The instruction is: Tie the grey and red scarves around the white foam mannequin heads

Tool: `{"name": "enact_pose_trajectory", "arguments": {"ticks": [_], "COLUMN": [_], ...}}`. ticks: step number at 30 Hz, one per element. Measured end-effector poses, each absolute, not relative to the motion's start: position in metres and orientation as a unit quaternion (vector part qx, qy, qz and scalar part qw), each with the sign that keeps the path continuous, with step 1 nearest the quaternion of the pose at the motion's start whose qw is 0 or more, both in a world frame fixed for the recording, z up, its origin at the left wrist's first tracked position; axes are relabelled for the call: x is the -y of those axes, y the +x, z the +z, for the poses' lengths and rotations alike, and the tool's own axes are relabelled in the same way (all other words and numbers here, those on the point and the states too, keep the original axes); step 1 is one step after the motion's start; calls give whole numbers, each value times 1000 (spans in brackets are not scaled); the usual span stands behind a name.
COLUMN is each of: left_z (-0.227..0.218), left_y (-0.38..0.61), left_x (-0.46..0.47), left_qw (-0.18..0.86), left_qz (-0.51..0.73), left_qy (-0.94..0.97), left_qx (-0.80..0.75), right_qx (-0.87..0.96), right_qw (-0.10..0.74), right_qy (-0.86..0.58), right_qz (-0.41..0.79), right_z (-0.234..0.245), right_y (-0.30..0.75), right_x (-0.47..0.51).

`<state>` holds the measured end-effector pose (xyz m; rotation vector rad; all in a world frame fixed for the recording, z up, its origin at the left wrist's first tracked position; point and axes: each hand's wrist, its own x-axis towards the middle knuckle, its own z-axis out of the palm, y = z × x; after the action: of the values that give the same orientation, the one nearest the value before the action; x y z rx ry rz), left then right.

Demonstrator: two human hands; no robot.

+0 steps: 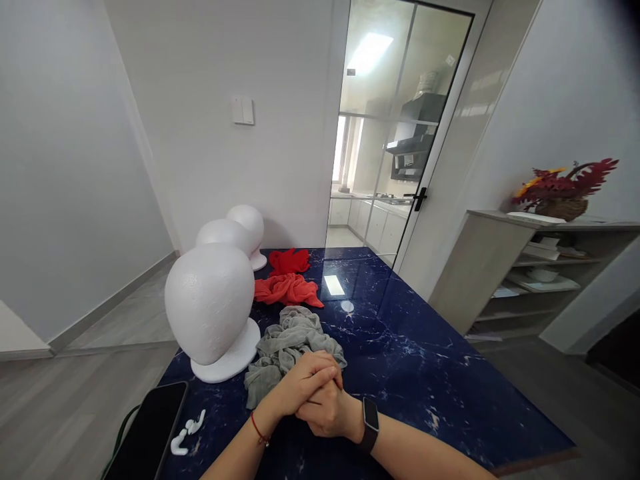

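My left hand (pixel 299 385) and my right hand (pixel 327 410) are clasped together, fingers interlaced, resting on the dark blue marble table (pixel 425 360) near its front edge. Nothing is held in them. The left wrist has a red string, the right wrist a black watch (pixel 371 425). Just beyond the hands, touching them, lies a crumpled grey scarf (pixel 287 343). A white foam head form (pixel 210 310) stands upright to the left of the scarf.
Two more white foam heads (pixel 237 230) stand behind the first. An orange scarf (pixel 286 290) and a red scarf (pixel 289 261) lie further back. A black phone (pixel 150 433) and white earbuds (pixel 187 432) sit at the front left. A shelf (pixel 525 267) stands right, a glass door (pixel 400 147) beyond.
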<state>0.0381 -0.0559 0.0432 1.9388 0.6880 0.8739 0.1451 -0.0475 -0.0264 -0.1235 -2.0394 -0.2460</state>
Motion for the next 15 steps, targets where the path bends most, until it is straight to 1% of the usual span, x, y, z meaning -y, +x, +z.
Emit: {"name": "enact_pose_trajectory", "arguments": {"ticks": [4,7,11,15], "left_z": [42,41,39,39], "left_y": [37,37,37,38], "left_x": [56,56,54,54], "left_qw": [498,532,542,545], "left_qz": [307,302,317,318], "left_qy": [767,748,735,730], "left_qx": [-265,-256,-256,-261], "right_qx": [853,868,889,889], "right_qw": [513,486,440,441], "right_qy": [-41,-52,-63,-66], "right_qz": [-86,-91,-107,-107], "right_z": [-28,-32,-35,-34], "right_y": [143,144,147,148], "right_x": [47,47,46,45]}}
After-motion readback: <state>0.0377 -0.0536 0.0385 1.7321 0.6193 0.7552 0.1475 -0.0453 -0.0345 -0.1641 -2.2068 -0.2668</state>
